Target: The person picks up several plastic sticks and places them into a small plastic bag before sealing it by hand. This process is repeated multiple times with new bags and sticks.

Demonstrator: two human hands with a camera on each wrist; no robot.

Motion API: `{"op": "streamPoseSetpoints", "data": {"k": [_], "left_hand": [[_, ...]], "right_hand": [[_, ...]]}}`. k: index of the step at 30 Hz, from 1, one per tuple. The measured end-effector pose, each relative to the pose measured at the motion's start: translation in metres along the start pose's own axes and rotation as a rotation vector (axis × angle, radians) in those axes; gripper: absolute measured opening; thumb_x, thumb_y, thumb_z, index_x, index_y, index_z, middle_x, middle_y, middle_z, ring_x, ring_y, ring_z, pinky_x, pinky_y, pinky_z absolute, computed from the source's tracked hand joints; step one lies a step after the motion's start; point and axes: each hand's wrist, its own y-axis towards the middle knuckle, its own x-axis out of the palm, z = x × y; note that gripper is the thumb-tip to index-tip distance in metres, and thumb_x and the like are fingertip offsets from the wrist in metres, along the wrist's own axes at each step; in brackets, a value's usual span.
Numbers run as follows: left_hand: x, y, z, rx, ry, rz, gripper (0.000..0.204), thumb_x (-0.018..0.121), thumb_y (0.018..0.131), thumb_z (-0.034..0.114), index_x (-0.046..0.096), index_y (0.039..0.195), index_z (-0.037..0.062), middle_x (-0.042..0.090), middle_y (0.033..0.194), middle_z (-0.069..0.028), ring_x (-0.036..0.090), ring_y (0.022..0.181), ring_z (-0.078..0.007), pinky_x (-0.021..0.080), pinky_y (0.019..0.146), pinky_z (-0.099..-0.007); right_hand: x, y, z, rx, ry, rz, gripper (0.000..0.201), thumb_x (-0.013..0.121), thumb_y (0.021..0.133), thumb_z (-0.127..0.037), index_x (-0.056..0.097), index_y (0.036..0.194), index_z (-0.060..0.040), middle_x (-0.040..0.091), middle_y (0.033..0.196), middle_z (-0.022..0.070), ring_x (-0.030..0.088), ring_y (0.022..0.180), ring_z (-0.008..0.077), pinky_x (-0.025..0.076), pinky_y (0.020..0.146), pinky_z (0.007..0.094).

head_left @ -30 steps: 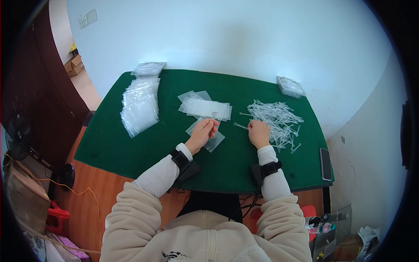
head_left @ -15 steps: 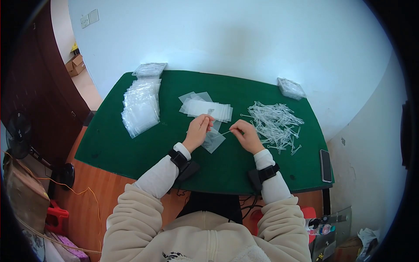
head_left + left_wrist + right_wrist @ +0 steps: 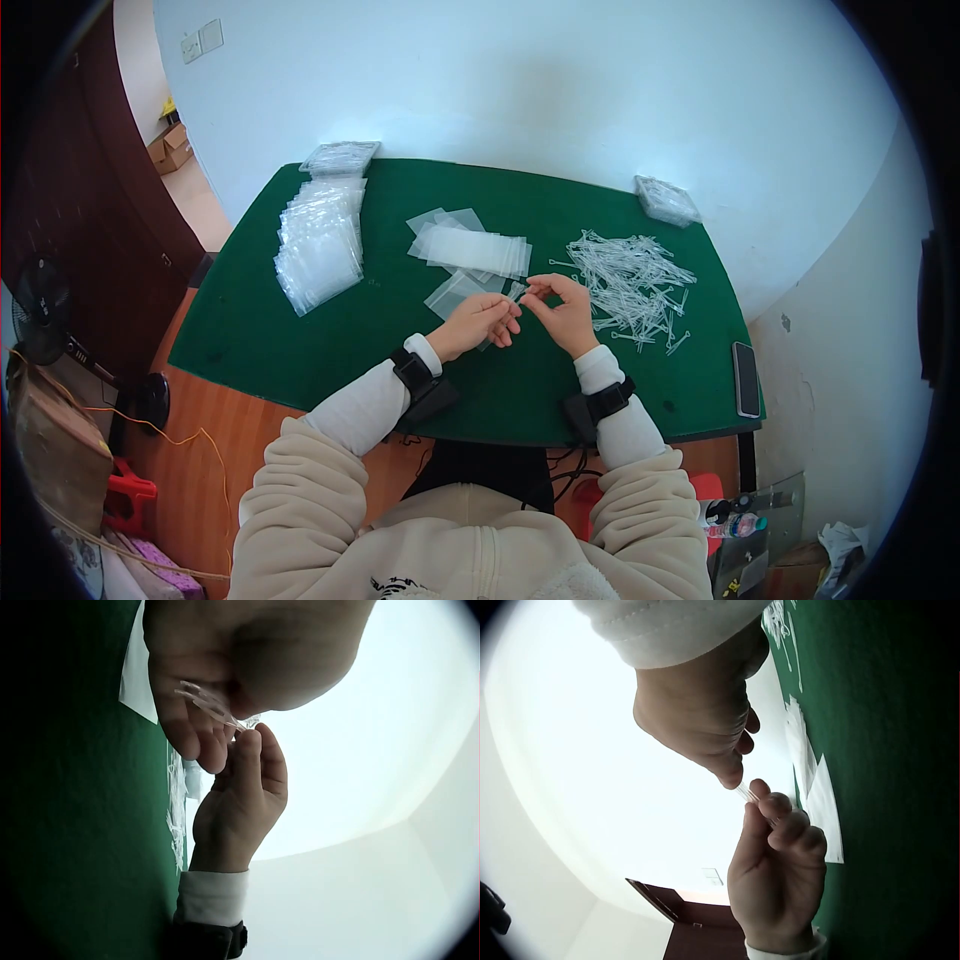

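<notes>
My left hand [image 3: 478,328] and right hand [image 3: 562,312] meet over the front middle of the table. Between them is a small bunch of clear plastic sticks with looped ends [image 3: 208,703]. The left thumb and fingers grip the bunch, its lower ends showing across the palm in the left wrist view. At the other end, my right thumb and forefinger pinch the sticks, as the right wrist view shows. Just behind the hands lie loose flat clear bags [image 3: 452,291] and a fanned row of bags [image 3: 470,248]. A heap of similar sticks [image 3: 640,285] spreads right of the right hand.
Overlapping clear bags [image 3: 322,245] cover the left of the green table [image 3: 390,340], with a packed stack [image 3: 341,158] behind them. Another wrapped pack [image 3: 667,200] sits at the back right. A phone [image 3: 746,379] lies by the right edge, and a wall [image 3: 520,90] stands behind.
My right hand has come left from the heap with a stick and reached my left hand. The left hand has shifted slightly right and nearer the body, turning its palm more into view.
</notes>
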Motion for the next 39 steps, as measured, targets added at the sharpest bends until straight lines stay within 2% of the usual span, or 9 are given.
{"op": "streamPoseSetpoints", "data": {"k": [18,25,29,30,33,34,36,37,39], "left_hand": [[0.004,0.002,-0.002,-0.008,-0.194,-0.043,0.026,0.039,0.097,0.024,0.052,0.101,0.0023,0.053,0.076,-0.0014,0.043,0.056,-0.0058,0.035,0.050,-0.0190],[0.001,0.003,-0.006,-0.026,-0.295,-0.097,0.024,0.038,0.098,0.023,0.051,0.102,0.0030,0.047,0.074,0.0013,0.033,0.052,-0.0045,0.027,0.047,-0.0183],[0.002,0.003,-0.006,0.012,-0.314,-0.055,0.025,0.038,0.098,0.023,0.052,0.101,0.0032,0.046,0.072,0.0024,0.031,0.052,-0.0037,0.026,0.047,-0.0181],[0.001,0.003,-0.005,0.011,-0.313,-0.055,0.025,0.038,0.098,0.023,0.052,0.101,0.0032,0.046,0.072,0.0024,0.031,0.052,-0.0037,0.026,0.047,-0.0181],[-0.005,0.006,-0.002,0.278,-0.183,0.319,0.021,0.041,0.096,0.020,0.053,0.099,0.0031,0.043,0.071,0.0027,0.031,0.055,-0.0043,0.025,0.049,-0.0189],[-0.006,0.006,-0.001,0.277,-0.184,0.319,0.021,0.041,0.096,0.020,0.053,0.099,0.0031,0.043,0.071,0.0027,0.031,0.055,-0.0043,0.025,0.049,-0.0189],[-0.010,0.006,0.000,0.400,-0.220,0.413,0.020,0.041,0.097,0.019,0.053,0.098,0.0031,0.042,0.070,0.0030,0.030,0.054,-0.0041,0.025,0.049,-0.0190],[-0.011,0.006,0.001,0.462,-0.237,0.459,0.020,0.041,0.097,0.019,0.053,0.098,0.0031,0.042,0.069,0.0031,0.030,0.053,-0.0040,0.025,0.048,-0.0190],[-0.010,0.007,0.001,0.471,-0.238,0.458,0.020,0.041,0.097,0.019,0.053,0.097,0.0032,0.042,0.069,0.0032,0.030,0.053,-0.0039,0.025,0.048,-0.0190]], "right_hand": [[0.004,-0.003,-0.003,0.034,0.017,0.023,0.021,0.072,0.070,-0.005,0.066,0.090,-0.0013,0.064,0.075,0.0048,0.060,0.066,0.0111,0.049,0.062,0.0232],[0.004,-0.003,-0.001,0.034,0.017,0.007,0.022,0.072,0.070,-0.005,0.066,0.090,-0.0013,0.064,0.075,0.0049,0.060,0.067,0.0112,0.049,0.063,0.0232],[0.003,-0.002,0.000,0.006,0.016,0.004,0.020,0.070,0.072,-0.005,0.065,0.091,-0.0010,0.064,0.075,0.0054,0.061,0.066,0.0109,0.048,0.062,0.0220],[0.003,-0.001,0.003,0.033,-0.003,0.062,0.019,0.069,0.072,-0.005,0.065,0.090,-0.0014,0.064,0.076,0.0059,0.061,0.068,0.0131,0.048,0.063,0.0241],[-0.001,0.001,0.017,0.091,-0.041,0.178,0.015,0.068,0.072,-0.007,0.065,0.086,-0.0022,0.064,0.078,0.0068,0.062,0.070,0.0173,0.048,0.064,0.0283],[-0.007,0.000,0.027,0.051,-0.242,0.172,0.013,0.067,0.072,-0.008,0.066,0.084,-0.0032,0.064,0.079,0.0068,0.060,0.073,0.0193,0.047,0.066,0.0306],[-0.015,-0.001,0.040,-0.034,-0.644,0.157,0.010,0.065,0.073,-0.011,0.066,0.081,-0.0053,0.063,0.082,0.0068,0.058,0.078,0.0231,0.045,0.069,0.0352],[-0.016,-0.002,0.044,-0.035,-0.644,0.157,0.010,0.065,0.073,-0.011,0.066,0.081,-0.0053,0.063,0.082,0.0068,0.058,0.078,0.0231,0.045,0.069,0.0352],[-0.016,-0.004,0.049,0.094,-0.769,0.060,0.008,0.064,0.073,-0.013,0.066,0.077,-0.0076,0.062,0.083,0.0062,0.055,0.082,0.0257,0.042,0.071,0.0389]]}}
